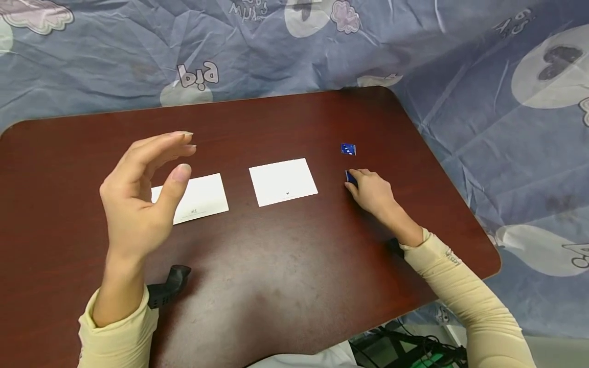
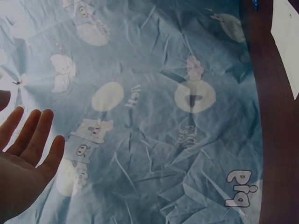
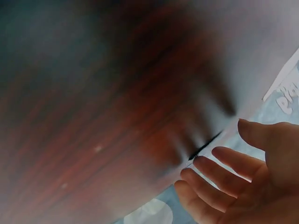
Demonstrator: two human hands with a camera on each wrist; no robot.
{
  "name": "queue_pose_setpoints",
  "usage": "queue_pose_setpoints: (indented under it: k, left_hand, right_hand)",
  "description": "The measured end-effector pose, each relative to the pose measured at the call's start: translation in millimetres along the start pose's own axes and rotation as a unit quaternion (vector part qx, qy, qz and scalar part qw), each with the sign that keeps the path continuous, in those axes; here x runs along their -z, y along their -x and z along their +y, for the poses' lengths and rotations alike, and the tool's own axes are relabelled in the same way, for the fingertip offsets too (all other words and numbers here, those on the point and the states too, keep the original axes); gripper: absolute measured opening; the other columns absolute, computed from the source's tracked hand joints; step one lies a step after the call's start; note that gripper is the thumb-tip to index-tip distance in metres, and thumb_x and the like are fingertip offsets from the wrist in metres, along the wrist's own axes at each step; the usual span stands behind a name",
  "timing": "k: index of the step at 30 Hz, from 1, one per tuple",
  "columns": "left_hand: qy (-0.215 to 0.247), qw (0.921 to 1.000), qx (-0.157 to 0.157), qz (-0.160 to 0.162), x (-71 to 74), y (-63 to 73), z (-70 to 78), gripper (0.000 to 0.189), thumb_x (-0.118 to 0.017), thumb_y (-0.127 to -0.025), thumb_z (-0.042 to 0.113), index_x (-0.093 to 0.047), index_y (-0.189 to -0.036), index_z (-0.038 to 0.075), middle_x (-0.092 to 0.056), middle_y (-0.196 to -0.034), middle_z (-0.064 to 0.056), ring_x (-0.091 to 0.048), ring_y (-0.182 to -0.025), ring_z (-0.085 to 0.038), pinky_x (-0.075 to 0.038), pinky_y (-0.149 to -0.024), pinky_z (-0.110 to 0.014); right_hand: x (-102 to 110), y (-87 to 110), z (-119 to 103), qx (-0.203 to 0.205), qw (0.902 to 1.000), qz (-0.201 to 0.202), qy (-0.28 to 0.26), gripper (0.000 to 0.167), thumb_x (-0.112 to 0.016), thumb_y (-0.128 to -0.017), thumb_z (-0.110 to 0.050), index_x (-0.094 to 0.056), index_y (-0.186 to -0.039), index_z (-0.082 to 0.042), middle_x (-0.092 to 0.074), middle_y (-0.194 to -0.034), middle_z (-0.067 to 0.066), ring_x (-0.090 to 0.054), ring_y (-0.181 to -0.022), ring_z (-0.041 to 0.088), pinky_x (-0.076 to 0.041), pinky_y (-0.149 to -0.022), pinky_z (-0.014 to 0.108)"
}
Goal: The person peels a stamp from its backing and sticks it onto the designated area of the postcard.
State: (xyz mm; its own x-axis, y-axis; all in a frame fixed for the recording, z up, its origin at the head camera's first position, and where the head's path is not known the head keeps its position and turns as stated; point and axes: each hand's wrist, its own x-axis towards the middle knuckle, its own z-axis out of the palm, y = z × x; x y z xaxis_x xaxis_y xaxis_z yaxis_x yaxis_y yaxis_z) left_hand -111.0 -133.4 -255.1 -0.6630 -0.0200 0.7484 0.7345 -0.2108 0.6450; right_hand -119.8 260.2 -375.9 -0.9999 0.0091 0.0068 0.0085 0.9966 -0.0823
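Note:
My right hand (image 1: 374, 191) reaches down to a small blue packet (image 1: 350, 178) on the table, partly covered by the fingers. In the right wrist view, the right hand (image 3: 229, 177) has its thumb apart from loosely bent fingers, near a thin dark edge (image 3: 205, 145). A second blue packet (image 1: 348, 148) lies just beyond. My left hand (image 1: 140, 197) is raised above the table, thumb and fingers apart, holding nothing. Behind it lies a white card (image 1: 202, 198), partly hidden. Another white card (image 1: 282, 182) lies between the hands.
The dark red-brown table (image 1: 257, 286) has rounded corners. A blue printed cloth (image 1: 257, 56) hangs behind it and along the right side. A black strap piece (image 1: 170, 287) sits on the left wrist. Cables and a dark frame (image 1: 414, 342) show below the front edge.

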Motion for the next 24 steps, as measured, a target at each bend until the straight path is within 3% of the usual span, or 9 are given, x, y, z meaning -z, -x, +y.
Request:
queue_pose_setpoints:
  k: [7,14,24]
  left_hand:
    - [0.047,0.9989,-0.001,-0.007,1.4,-2.3,5.5,0.027,-0.065,-0.084,-0.004,-0.061,-0.107,-0.017,-0.063,-0.103,-0.026,-0.063,-0.090,-0.030,-0.047,-0.090,-0.038]
    - [0.051,0.9984,0.008,-0.023,3.5,-2.7,7.8,0.027,-0.064,-0.086,-0.003,-0.060,-0.109,-0.017,-0.064,-0.103,-0.021,-0.064,-0.089,-0.028,-0.048,-0.088,-0.035]
    - [0.044,0.9975,0.024,-0.049,8.9,1.1,7.7,0.028,-0.063,-0.088,0.000,-0.060,-0.111,-0.016,-0.064,-0.106,-0.019,-0.064,-0.090,-0.027,-0.050,-0.085,-0.033]
  right_hand:
    - [-6.4,1.2,-2.9,0.037,0.9972,0.050,0.041,0.038,-0.057,-0.096,-0.022,-0.058,-0.123,0.005,-0.061,-0.115,0.025,-0.062,-0.095,0.042,-0.052,-0.068,0.056]
    - [-16.0,3.2,-4.0,0.094,0.9854,0.117,0.081,0.023,-0.057,-0.095,-0.013,-0.059,-0.101,0.009,-0.063,-0.083,0.025,-0.064,-0.066,0.041,-0.051,-0.051,0.053]
    - [-17.8,1.6,-5.8,0.120,0.9804,0.126,0.093,0.024,-0.056,-0.093,-0.009,-0.054,-0.112,0.005,-0.060,-0.075,0.026,-0.061,-0.055,0.041,-0.048,-0.044,0.052]
